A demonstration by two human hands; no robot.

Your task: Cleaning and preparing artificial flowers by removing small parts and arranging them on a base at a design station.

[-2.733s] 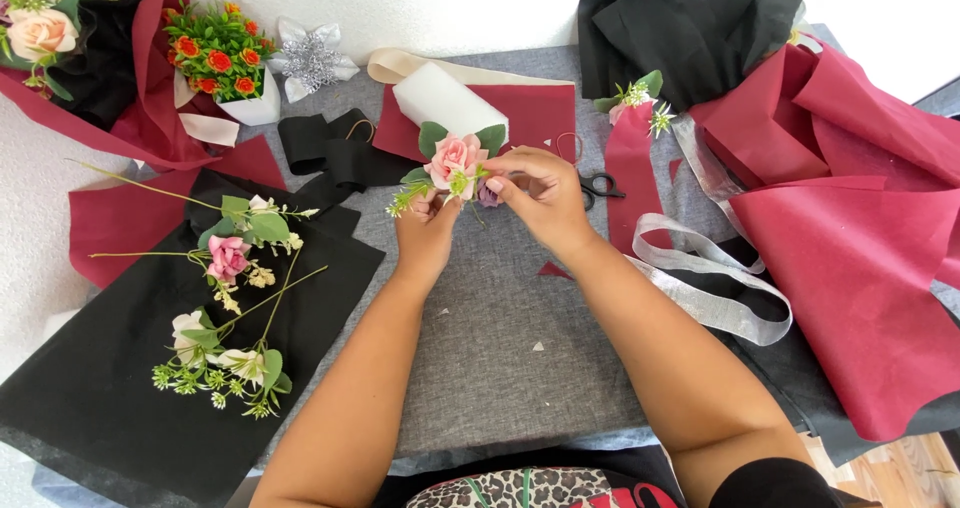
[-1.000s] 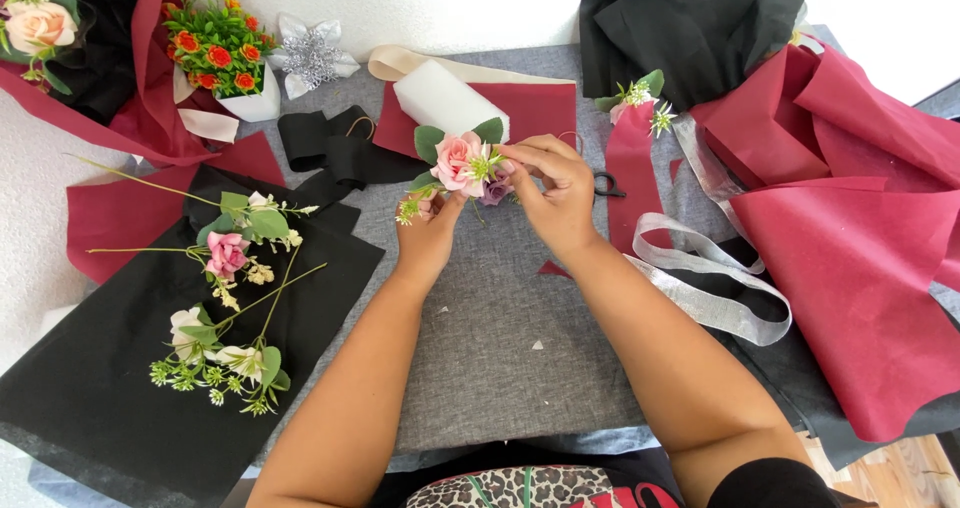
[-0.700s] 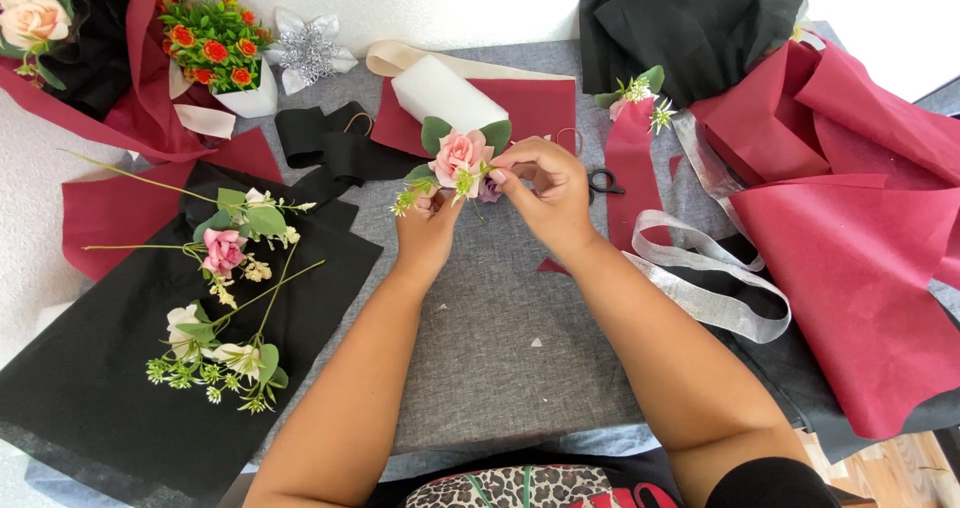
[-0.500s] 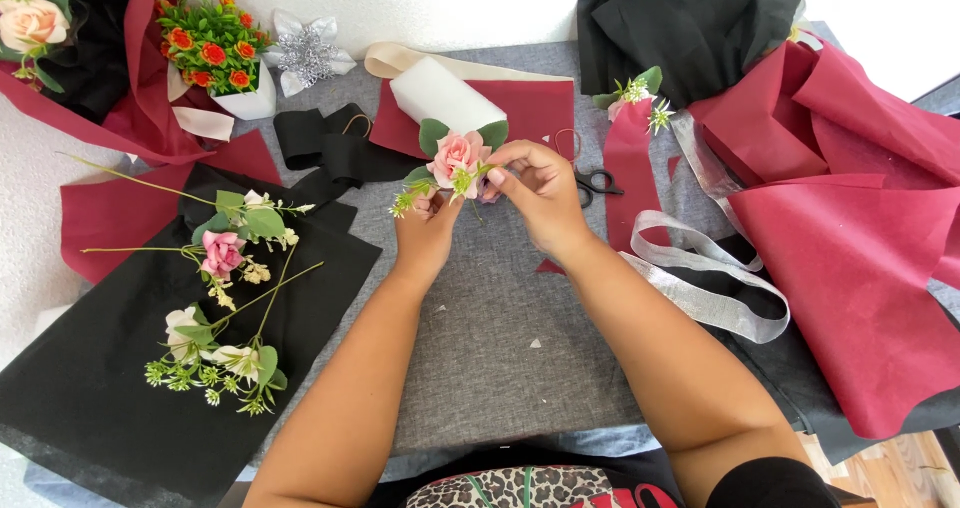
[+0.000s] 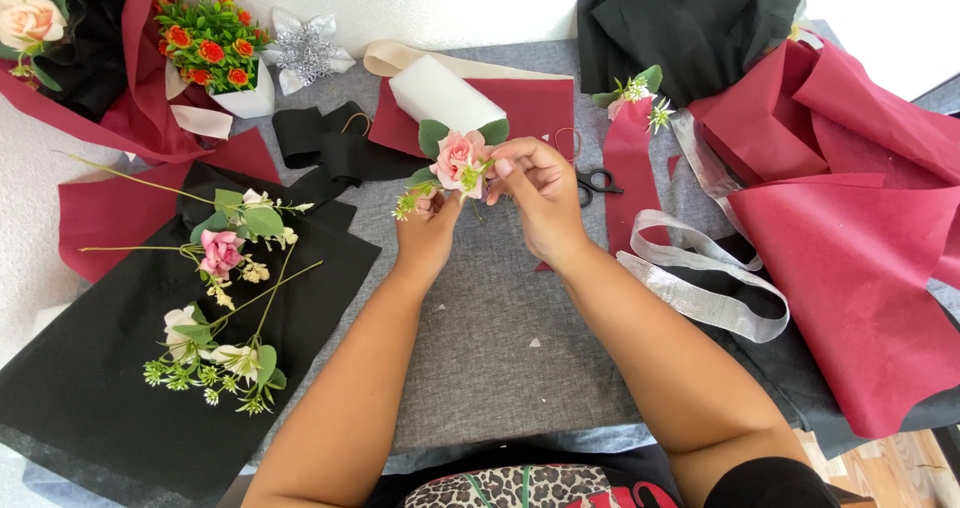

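**Pink rose sprig pinched between both my hands above the grey mat**

My left hand (image 5: pixel 430 236) is closed around the stem end of a small pink rose sprig (image 5: pixel 455 158), fingers curled up under it, holding it over the far part of the grey felt mat (image 5: pixel 500 348). My right hand (image 5: pixel 540 193) is closed too, its fingertips (image 5: pixel 500 166) pinching the sprig just beside the bloom, touching its green leaves. The rose faces up toward me, with two dark leaves behind it and a pale green spray sticking out to the left.

Just behind the sprig lies a white foam block (image 5: pixel 440 96), tilted on a dark red sheet (image 5: pixel 530 108). A pair of black scissors (image 5: pixel 598 180) lies just right of my right hand, partly hidden by it. Left of the block lies a folded black ribbon (image 5: pixel 320 140).

On my left a black wrapping sheet (image 5: pixel 100 368) carries loose artificial flowers (image 5: pixel 225 298), pink and white with long thin stems. Beyond it, at the far left corner, sit a wrapped bouquet (image 5: pixel 60 58), a small pot of orange flowers (image 5: pixel 210 53) and a silver bow (image 5: pixel 305 53).

On my right a silver ribbon (image 5: pixel 700 288) loops over the mat, beside large burgundy wrapping sheets (image 5: pixel 860 268). Black fabric (image 5: pixel 690 23) is heaped at the far right, with another small flower sprig (image 5: pixel 635 93) in front of it.
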